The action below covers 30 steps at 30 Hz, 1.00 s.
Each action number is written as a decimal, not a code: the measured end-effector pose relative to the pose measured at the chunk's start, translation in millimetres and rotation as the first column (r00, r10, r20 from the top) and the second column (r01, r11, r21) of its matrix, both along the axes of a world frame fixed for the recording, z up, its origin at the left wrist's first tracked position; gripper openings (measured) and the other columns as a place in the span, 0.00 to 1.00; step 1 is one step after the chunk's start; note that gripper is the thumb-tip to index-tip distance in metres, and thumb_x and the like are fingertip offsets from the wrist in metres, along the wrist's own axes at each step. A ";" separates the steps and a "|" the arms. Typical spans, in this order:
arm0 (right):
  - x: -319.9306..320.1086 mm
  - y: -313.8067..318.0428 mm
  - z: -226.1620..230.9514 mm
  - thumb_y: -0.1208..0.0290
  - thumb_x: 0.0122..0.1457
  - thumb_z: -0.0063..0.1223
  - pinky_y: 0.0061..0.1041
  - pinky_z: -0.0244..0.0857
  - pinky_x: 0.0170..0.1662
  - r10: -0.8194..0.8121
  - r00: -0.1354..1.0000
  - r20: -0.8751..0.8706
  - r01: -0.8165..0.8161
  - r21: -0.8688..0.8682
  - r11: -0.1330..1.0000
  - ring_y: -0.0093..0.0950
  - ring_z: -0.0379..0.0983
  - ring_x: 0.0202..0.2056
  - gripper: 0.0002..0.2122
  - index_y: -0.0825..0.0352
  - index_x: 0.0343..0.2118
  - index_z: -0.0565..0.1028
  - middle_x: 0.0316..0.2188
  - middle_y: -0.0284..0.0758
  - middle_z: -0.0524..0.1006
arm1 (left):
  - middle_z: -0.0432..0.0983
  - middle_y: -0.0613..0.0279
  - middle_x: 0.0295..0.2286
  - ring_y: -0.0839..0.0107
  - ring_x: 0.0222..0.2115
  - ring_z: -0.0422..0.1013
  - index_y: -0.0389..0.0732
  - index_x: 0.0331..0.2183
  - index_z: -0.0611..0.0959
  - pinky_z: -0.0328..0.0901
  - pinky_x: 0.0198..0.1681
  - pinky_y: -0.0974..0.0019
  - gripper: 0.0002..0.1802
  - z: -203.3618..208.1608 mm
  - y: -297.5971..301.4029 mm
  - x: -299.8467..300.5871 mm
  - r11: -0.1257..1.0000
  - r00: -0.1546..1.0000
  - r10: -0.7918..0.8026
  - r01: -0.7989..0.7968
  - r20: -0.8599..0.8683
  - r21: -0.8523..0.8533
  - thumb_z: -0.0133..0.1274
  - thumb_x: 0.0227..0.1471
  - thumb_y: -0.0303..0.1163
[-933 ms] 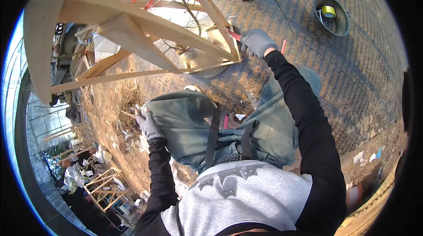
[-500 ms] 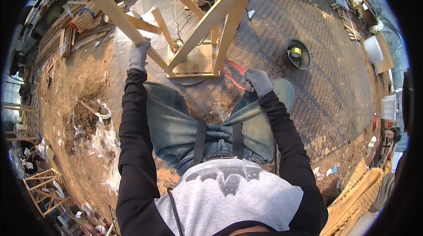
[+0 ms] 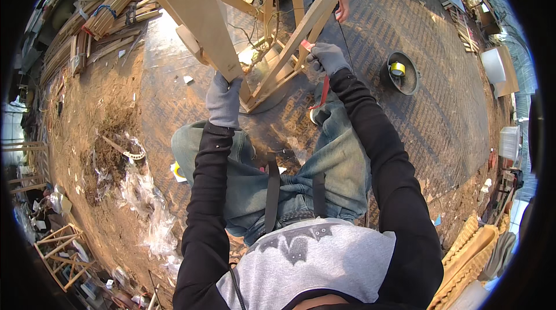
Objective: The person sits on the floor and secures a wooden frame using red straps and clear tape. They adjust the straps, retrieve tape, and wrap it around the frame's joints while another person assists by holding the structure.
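On floor sheet (image 3: 428, 136), printed lettering (image 3: 379, 23); left hand (image 3: 223, 104) clamped on wooden frame (image 3: 191, 3), right hand (image 3: 328, 59) pinching red ribbon (image 3: 306, 45).

From my head, one fisheye camera looks steeply down, my shirt (image 3: 310, 258) nearest, left hand (image 3: 223, 101) and right hand (image 3: 330, 59) farther out.

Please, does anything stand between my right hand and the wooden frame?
Only the red ribbon, pinched in the right hand, shows between that hand and the wooden frame; nothing else visible stands in the way.
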State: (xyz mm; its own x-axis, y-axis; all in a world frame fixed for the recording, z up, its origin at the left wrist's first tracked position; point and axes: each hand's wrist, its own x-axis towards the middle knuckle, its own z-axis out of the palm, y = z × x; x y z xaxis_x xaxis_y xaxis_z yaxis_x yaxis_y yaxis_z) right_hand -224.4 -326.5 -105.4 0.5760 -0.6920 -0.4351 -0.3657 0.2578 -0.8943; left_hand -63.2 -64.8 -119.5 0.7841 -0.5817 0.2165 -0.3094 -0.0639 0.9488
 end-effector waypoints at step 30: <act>133.3 -70.7 -45.3 0.72 0.61 0.40 0.14 0.54 0.15 0.156 0.947 0.280 -0.218 0.208 0.953 0.14 0.59 0.13 0.06 0.63 0.38 0.70 0.17 0.27 0.69 | 0.59 0.40 0.53 0.53 0.53 0.61 0.28 0.55 0.62 0.57 0.57 0.56 0.24 -56.9 -103.5 99.8 0.978 0.609 -0.202 0.090 -0.767 -0.187 0.38 0.58 0.28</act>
State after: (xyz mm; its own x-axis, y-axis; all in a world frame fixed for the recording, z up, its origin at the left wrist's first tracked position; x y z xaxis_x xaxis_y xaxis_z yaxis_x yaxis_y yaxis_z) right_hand -91.1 -397.2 -150.7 0.7987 -0.4575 -0.3908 -0.1934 0.4198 -0.8868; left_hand 36.6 -168.2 -176.4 0.5957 -0.7181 -0.3598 0.5537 0.0426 0.8316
